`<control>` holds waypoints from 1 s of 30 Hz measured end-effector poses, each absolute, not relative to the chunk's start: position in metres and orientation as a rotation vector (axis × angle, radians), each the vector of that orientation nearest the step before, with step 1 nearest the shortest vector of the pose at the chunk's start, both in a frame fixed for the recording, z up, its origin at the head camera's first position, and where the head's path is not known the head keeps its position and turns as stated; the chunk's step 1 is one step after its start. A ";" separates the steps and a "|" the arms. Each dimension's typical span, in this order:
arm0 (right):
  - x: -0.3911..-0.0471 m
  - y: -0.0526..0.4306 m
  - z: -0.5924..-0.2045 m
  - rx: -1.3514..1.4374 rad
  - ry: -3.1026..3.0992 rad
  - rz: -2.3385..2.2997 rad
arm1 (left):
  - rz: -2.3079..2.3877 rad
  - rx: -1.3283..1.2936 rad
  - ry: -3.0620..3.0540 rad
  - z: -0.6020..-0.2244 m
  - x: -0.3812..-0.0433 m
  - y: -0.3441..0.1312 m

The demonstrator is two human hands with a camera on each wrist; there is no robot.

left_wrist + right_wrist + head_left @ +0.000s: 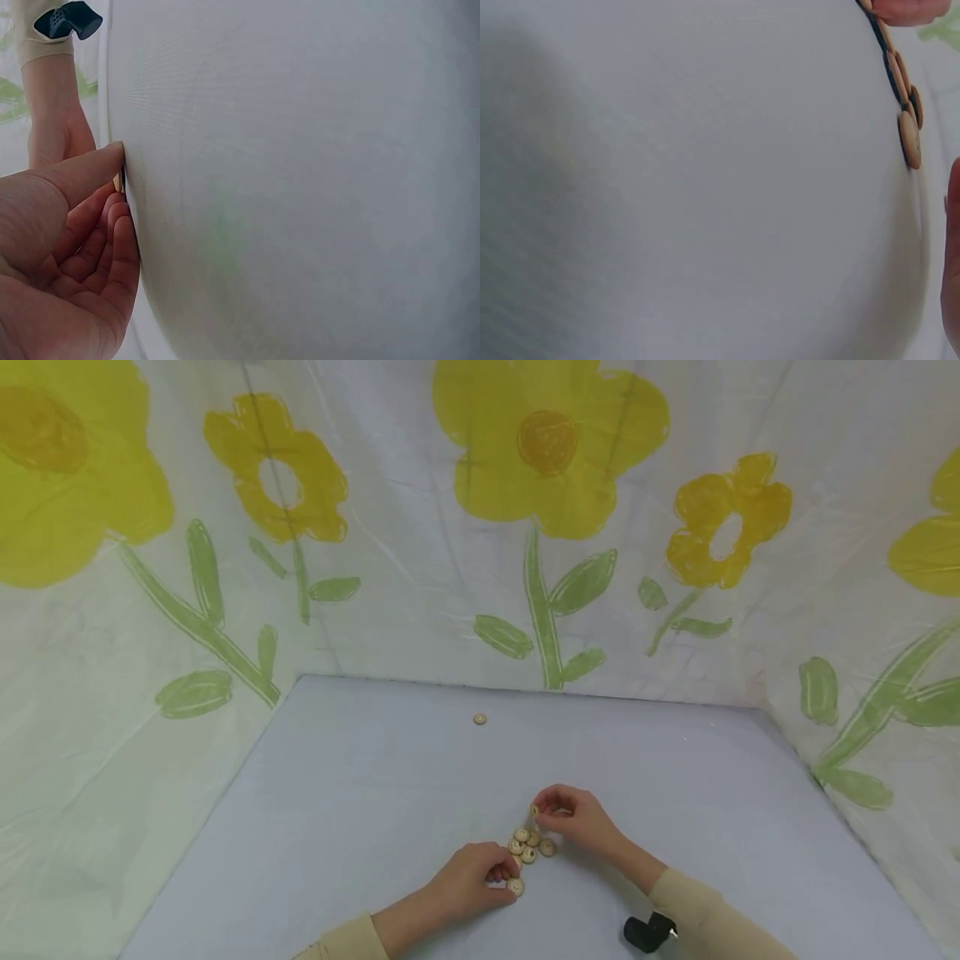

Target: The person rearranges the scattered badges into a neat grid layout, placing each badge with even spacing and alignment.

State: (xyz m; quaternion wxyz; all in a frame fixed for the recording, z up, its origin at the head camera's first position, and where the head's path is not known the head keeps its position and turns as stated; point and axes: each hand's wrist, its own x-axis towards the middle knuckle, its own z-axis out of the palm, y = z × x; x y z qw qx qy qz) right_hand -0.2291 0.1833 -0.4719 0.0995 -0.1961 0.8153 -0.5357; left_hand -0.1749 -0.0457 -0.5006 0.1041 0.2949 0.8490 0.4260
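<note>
— While we look down over the counter (360,843), where do we find the pile (529,854)?

— We find it between the two hands, several pale wooden discs crowded together, some overlapping, with dark marks on their faces.

— What do we make of the left hand (472,878)?

— We see it to the left of the pile, thumb and fingers pinching the near disc (515,887) just on the pile's near side. From the left wrist we catch only that disc's thin edge.

— And the right hand (581,820)?

— We have it to the right of the pile and a little beyond, its fingers grasping the far disc (536,809) on edge, just past the pile's far side. We cannot tell whether that disc touches the counter.

— Do we spot any others?

— We do: the lone disc (480,719) lies well apart, far beyond the pile and slightly to its left.

— What else do we see?

— We note a black device (649,932) at the right sleeve (723,917), right of the pile and on its near side. Far behind the pile we see a white backdrop (405,610) with yellow flowers (487,468) and green leaves (585,581).
</note>
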 end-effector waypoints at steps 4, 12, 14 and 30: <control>-0.235 0.183 -0.473 -0.569 2.404 -1.611 | 1.269 0.864 2.496 -0.502 -0.176 -0.045; -0.248 0.183 -0.477 -0.504 2.385 -1.620 | 1.270 0.878 2.506 -0.502 -0.174 -0.044; -0.256 0.184 -0.488 -0.485 2.379 -1.639 | 1.274 0.890 2.508 -0.502 -0.174 -0.044; -0.296 0.184 -0.511 -0.404 2.429 -1.667 | 1.249 0.868 2.514 -0.499 -0.173 -0.043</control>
